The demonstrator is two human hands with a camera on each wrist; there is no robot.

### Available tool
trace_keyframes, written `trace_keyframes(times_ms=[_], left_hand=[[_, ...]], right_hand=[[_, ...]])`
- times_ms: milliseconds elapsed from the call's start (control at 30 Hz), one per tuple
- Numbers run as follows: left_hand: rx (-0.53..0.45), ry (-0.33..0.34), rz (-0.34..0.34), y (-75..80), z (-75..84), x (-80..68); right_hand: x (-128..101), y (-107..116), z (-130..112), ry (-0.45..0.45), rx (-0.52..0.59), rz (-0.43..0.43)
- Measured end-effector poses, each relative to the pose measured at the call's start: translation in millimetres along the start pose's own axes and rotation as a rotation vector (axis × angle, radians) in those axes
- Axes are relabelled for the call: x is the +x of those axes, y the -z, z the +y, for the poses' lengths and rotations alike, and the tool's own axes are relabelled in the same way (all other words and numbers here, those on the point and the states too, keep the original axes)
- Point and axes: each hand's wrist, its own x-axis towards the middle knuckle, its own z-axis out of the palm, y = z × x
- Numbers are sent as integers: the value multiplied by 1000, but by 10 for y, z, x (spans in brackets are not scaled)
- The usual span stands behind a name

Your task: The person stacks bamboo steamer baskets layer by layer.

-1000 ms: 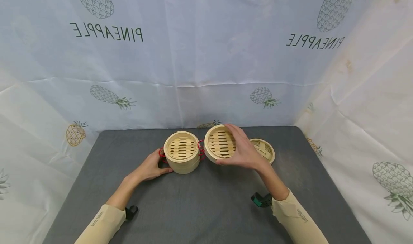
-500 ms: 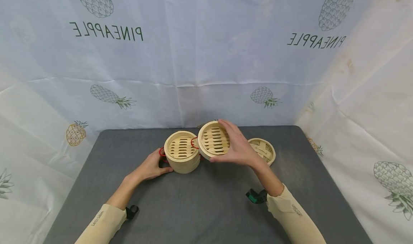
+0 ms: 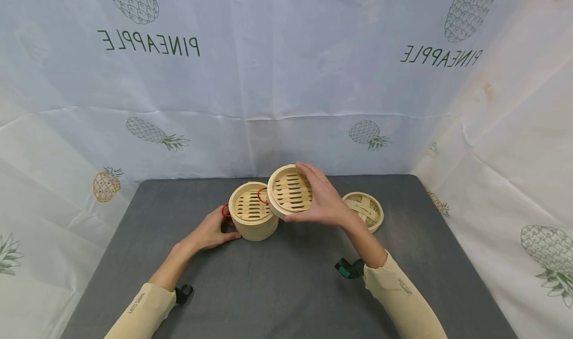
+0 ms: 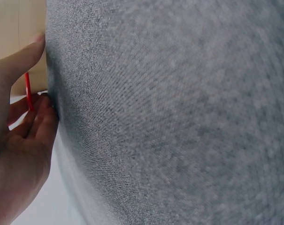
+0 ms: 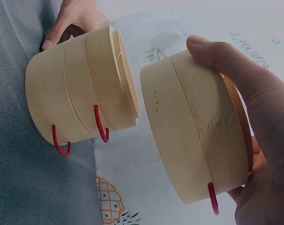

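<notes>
A stack of round bamboo steamer baskets [image 3: 255, 230] stands on the dark table, slatted floor showing on top and red loop handles at its sides. My left hand [image 3: 210, 233] holds the stack low on its left side, thumb in front, as the left wrist view shows beside a red handle [image 4: 28, 91]. Raised and tilted, another bamboo steamer basket [image 3: 281, 212] is gripped from its right side by my right hand [image 3: 326, 202]. In the right wrist view, a gap separates this basket [image 5: 184, 126] from the top rim of the stack [image 5: 76, 89].
A woven bamboo steamer lid [image 3: 375, 219] lies on the table [image 3: 268, 289] at the right, partly behind my right forearm. A pineapple-printed cloth [image 3: 286, 80] hangs along the table's back edge. Dark camera mounts [image 3: 350, 268] sit at both wrists.
My right hand has carried its basket left and slightly up, from beside the stack until it overlaps the stack's upper right in the head view. The left hand and stack stay put.
</notes>
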Motion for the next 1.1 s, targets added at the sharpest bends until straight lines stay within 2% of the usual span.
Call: trace_keyframes(times_ms=[100,200,267,333,367,433,500,567,633,767,900,1100], left_hand=[[0,-1,6,-5,-9,0],[-7,-17,0,-34,-94,3],[4,14,-15,-28,-67,9],[17,35,-20,-87,-189,11],[14,54,-25,-70,-143,12],[15,59,-18,-87,-160,15],[10,26,2,-149,-306,12],[5,3,9,-147,-307,11],[28,10,6,-192,-402,12],[57,24,-9,-220,-467,13],[32,19,-2,-189,-406,3],[-13,6,7,-49,-82,-3]], right_hand=[[29,-7,-16,6,1,3],[51,-5,-34,17,2,5],[68,-6,-51,29,2,-1],[88,-14,-68,38,-1,-7],[98,-19,-79,45,0,-10],[124,-36,-96,58,-4,-10],[149,-55,-110,67,-6,-10],[172,-73,-129,74,-3,-10],[192,-91,-150,80,-2,-12],[225,-132,-182,84,-4,-19],[256,-169,-203,87,-5,-20],[311,-205,-241,112,-3,-7]])
